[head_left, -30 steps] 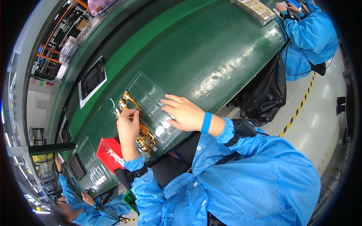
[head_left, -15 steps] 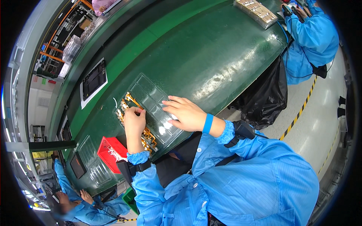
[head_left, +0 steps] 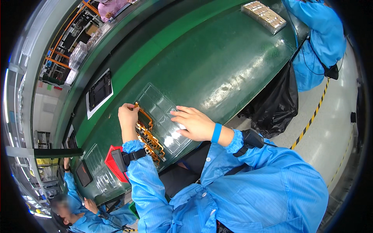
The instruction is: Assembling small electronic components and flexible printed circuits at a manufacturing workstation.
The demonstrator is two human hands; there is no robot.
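Note:
A row of orange flex cables (head_left: 149, 139) lies along the near left side of a clear plastic tray (head_left: 165, 104) on the green table. My left hand (head_left: 128, 116) is over the far end of that row, thumb and forefinger pinched together at the tip of the uppermost cable. Whatever is between those fingertips is too small to make out. On the tray's right side my right hand (head_left: 194, 123) rests with fingers spread, holding nothing. It wears a blue wristband (head_left: 217, 133). My left forearm partly covers a red box (head_left: 114, 163) beside the cables.
A black panel on a white sheet (head_left: 100, 91) lies beyond the tray. At the far right stands a stack of packed trays (head_left: 264, 17). A black bag (head_left: 276, 101) hangs at the table's right edge. Co-workers in blue sit left (head_left: 79, 217) and right (head_left: 318, 39).
My left hand has shifted slightly left and toward the far end of the cables, uncovering more of them. White pieces seen there before no longer show. My right hand stays on the tray.

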